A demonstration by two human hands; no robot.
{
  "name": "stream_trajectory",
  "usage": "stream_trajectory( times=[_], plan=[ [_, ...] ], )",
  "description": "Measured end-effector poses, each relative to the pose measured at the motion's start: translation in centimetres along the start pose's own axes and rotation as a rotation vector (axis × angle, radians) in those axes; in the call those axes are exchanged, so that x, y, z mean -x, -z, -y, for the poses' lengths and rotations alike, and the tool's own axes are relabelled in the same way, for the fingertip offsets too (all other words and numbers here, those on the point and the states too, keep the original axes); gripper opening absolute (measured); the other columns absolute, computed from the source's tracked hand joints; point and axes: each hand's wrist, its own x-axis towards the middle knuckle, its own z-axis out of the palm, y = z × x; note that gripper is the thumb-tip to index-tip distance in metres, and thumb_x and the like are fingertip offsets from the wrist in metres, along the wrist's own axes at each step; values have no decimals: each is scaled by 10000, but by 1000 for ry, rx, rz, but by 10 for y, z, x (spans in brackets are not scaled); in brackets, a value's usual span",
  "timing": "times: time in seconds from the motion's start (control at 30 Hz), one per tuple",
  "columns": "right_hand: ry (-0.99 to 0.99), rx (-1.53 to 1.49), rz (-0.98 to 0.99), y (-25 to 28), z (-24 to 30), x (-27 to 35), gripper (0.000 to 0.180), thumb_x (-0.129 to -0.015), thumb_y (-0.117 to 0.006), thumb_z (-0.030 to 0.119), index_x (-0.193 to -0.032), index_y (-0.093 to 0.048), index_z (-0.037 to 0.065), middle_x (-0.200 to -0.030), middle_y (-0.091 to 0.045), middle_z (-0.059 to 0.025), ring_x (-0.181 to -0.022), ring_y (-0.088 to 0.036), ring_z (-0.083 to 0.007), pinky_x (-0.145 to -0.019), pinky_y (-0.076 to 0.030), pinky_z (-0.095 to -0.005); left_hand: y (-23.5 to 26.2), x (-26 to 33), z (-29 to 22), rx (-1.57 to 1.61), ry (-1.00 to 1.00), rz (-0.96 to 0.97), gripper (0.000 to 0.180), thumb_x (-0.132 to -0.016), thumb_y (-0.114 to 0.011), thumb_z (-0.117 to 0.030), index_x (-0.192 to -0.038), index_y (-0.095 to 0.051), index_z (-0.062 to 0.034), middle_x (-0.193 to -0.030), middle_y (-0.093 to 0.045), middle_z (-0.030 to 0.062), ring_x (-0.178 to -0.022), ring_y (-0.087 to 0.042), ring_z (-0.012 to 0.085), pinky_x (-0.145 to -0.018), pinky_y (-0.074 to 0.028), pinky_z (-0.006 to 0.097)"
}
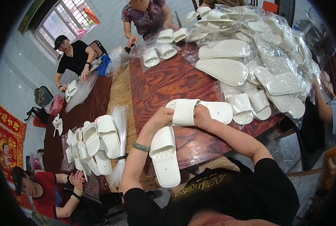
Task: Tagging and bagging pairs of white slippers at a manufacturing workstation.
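A white slide slipper (218,112) lies crosswise over the wooden table in front of me, its sole reaching to the right. My left hand (162,116) grips the left side of its broad strap, fingers tucked under the edge. From the strap's right opening, my right hand (203,116) reaches in; its fingertips are hidden beneath the strap. Just below my left hand, a second white slipper (166,160) points toward me, its heel over the table's near edge. A green bangle circles my left wrist.
Bagged white slippers (228,49) form a large heap at the far right. More slippers (107,135) stand left, beside a bundle of clear plastic strands (119,135). Co-workers sit or stand around the tables; one in black (75,56) handles slippers and a plastic bag.
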Motion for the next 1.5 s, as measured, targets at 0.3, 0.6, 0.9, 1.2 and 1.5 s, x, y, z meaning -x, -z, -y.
stream_trajectory(
  times=[0.3,0.6,0.9,1.2,1.5],
  plan=[
    [-35,28,321,30,13,-5,181,-759,-599,210,-816,-669,53,-733,-627,-184,-690,-614,-356,-627,-484,-430,15,2,28,-247,-165,-301,130,-837,-541,-109,-802,-550,16,-681,-540,19,-635,-507,95,-556,-424,283],
    [492,-75,59,37,36,-58,188,-824,-585,153,-933,-637,9,-812,-635,-185,-758,-617,-318,-708,-478,-399,-21,31,3,-639,-586,-648,126,-875,-521,-108,-882,-480,11,-783,-548,226,-735,-544,396,-638,-436,385],
    [97,-373,585,-4,28,-77,232,-792,-615,173,-978,-669,45,-811,-658,-167,-711,-629,-206,-689,-473,-318,-11,35,15,-503,-494,-723,167,-880,-525,-140,-905,-527,25,-751,-560,167,-651,-522,215,-624,-433,320],
    [62,149,587,11,38,-70,161,-763,-608,149,-814,-679,15,-713,-630,-182,-648,-624,-278,-626,-476,-375,18,25,5,-590,-485,-687,177,-881,-421,1,-1034,-509,0,-875,-604,161,-810,-603,243,-719,-453,310],
    [-338,-899,314,-10,19,-56,187,-857,-604,141,-944,-642,-20,-796,-645,-30,-650,-580,-89,-587,-447,-217,-10,26,1,261,-489,-703,393,-892,-414,34,-1269,-307,11,-1083,-597,170,-709,-560,140,-649,-465,242]
  ],
)
